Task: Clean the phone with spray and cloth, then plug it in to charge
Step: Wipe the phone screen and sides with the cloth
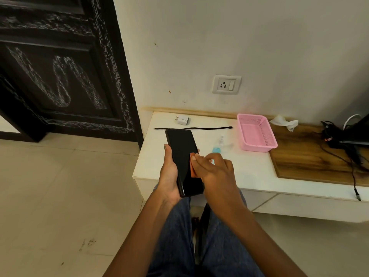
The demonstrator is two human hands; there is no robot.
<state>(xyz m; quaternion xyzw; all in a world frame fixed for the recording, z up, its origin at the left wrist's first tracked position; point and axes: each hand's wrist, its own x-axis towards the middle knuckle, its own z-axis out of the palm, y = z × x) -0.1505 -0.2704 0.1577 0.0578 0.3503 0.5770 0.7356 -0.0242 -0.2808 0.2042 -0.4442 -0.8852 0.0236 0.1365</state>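
Observation:
My left hand grips a black phone from below, screen up, held above the front edge of a low white shelf. My right hand presses a small orange cloth against the phone's right edge, its fingers curled over the cloth. A small clear spray bottle with blue liquid stands on the shelf just behind my right hand. Further back lie a black cable and a white charger adapter. A white wall socket sits above the shelf.
A pink plastic basket stands to the right of the bottle. A crumpled white tissue lies by the wall. A wooden board carries tangled black cables at far right. A dark door is on the left.

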